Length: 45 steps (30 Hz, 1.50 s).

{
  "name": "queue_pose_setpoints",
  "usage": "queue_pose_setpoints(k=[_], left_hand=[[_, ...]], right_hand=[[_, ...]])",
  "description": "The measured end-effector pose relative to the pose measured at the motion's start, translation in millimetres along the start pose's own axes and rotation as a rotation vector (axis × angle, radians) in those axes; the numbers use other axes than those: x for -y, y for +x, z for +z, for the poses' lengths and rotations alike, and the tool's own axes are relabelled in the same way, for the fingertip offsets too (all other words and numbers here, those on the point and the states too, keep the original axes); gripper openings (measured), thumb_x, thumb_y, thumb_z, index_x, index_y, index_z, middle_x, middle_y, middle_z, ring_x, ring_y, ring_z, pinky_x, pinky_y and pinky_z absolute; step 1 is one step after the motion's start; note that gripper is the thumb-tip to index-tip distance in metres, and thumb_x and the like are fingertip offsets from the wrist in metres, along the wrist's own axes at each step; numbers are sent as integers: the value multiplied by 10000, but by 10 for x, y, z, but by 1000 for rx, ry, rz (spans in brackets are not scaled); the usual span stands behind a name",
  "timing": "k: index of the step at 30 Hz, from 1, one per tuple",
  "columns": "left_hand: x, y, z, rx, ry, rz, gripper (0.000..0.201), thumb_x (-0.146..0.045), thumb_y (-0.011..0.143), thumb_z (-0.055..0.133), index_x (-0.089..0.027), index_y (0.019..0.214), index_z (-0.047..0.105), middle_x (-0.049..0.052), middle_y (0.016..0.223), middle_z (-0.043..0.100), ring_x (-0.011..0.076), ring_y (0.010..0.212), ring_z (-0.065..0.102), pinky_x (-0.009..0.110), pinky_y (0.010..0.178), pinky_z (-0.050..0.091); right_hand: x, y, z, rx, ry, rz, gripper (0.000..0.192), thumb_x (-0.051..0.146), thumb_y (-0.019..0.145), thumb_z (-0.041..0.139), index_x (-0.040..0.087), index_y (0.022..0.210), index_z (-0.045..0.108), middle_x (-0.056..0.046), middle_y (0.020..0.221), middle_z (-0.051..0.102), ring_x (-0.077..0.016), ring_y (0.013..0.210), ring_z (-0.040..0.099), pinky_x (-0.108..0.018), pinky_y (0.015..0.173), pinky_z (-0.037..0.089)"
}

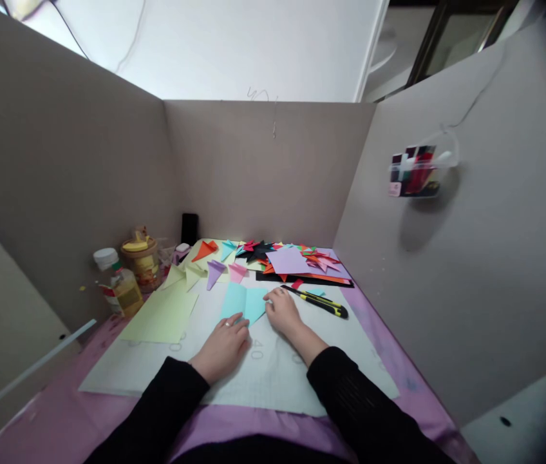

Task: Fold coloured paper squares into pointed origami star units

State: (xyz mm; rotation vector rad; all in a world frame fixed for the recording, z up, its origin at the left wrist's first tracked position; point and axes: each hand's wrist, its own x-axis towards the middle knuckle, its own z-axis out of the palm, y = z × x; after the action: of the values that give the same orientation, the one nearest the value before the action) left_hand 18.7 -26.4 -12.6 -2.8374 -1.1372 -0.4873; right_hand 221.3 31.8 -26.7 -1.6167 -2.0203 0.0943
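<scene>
pressing flat fingers, both hands (222,345) (282,312) pin blue paper (244,301); utility knife (319,301) just right, glue bottle (119,283) left.

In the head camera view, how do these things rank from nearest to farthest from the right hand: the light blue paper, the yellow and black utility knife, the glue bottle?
From the right hand:
1. light blue paper, touching the fingers, just to the left.
2. yellow and black utility knife, lying close on the right, apart from the hand.
3. glue bottle, far left, near the cardboard wall.
</scene>
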Motion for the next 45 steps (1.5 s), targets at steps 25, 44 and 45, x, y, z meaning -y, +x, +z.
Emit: queue_pose_setpoints(k=[25, 44, 45], left_hand=[[188, -93, -134, -272, 58, -112, 334, -33, 782, 423, -225, 962, 629, 61, 1244, 522, 256, 1262, 337, 481, 1021, 283], [577, 43, -298, 114, 88, 217, 170, -123, 847, 465, -195, 834, 619, 49, 915, 660, 189, 1050, 553, 420, 1029, 283], [592, 38, -296, 133, 44, 206, 164, -148, 851, 474, -202, 845, 629, 45, 927, 663, 177, 992, 577, 390, 999, 322]], right_hand=[[-86, 53, 67, -45, 51, 187, 322, 178, 820, 498, 180, 1138, 548, -117, 1263, 490, -268, 1227, 339, -409, 1010, 268], [107, -131, 26, 406, 188, -495, 438, 182, 869, 409, 187, 1301, 484, -87, 1360, 467, -187, 1278, 390, -364, 1073, 269], [96, -134, 10, 432, 204, -493, 455, 181, 866, 412, 193, 1318, 464, -84, 1378, 442, -189, 1300, 360, -373, 1082, 253]])
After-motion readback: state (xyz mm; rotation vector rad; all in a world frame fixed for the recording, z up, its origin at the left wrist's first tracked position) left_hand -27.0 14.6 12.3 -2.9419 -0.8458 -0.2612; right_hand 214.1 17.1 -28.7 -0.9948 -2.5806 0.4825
